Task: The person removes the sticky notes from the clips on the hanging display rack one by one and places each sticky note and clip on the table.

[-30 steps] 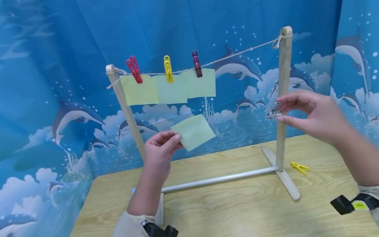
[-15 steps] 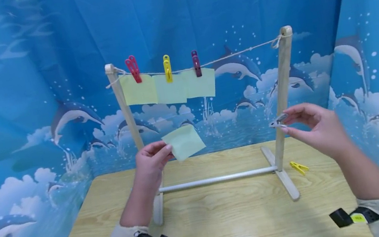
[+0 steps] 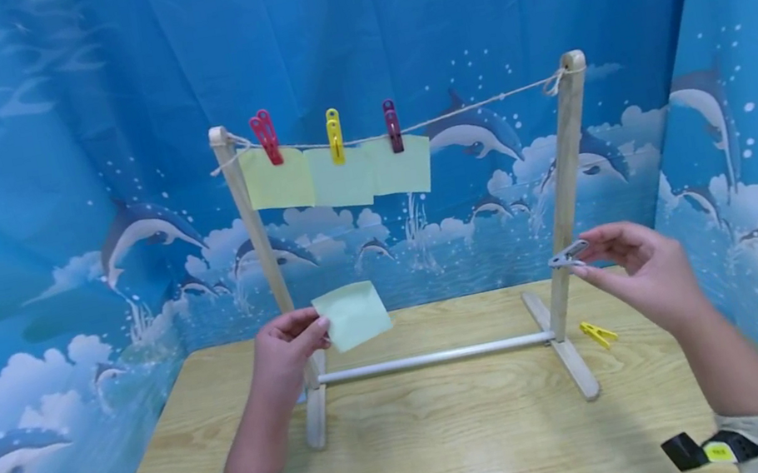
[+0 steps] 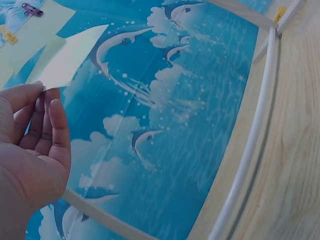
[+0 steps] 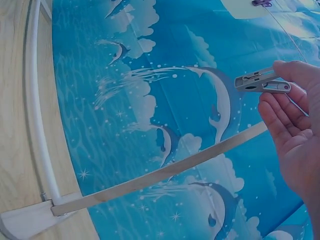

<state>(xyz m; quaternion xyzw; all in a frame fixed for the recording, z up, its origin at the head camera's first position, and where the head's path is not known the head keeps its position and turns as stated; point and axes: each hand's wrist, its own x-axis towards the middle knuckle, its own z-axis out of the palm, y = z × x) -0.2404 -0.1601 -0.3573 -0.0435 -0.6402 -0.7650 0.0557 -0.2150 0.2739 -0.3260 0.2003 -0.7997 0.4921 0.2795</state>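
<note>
My left hand (image 3: 283, 353) pinches a pale green paper square (image 3: 353, 316) by its left edge, in front of the stand's left post. In the left wrist view the sheet (image 4: 67, 57) bends slightly above the fingertips. My right hand (image 3: 647, 269) holds a grey clothespin (image 3: 568, 255) between thumb and fingers, near the right post. The right wrist view shows this clothespin (image 5: 262, 81) with its tip pointing away from the hand. Three paper squares hang from the string (image 3: 471, 109), under a red clothespin (image 3: 266, 138), a yellow clothespin (image 3: 335, 136) and a dark purple clothespin (image 3: 393, 126).
A wooden stand, with a left post (image 3: 252, 216), a right post (image 3: 566, 153) and a white lower bar (image 3: 438, 358), stands on the wooden table (image 3: 461, 442). Another yellow clothespin (image 3: 598, 334) lies right of its foot. A blue dolphin-print curtain (image 3: 424, 17) hangs behind.
My left hand has moved down and left with the paper square. My right hand has come down with the grey clothespin. The hung papers stay in place.
</note>
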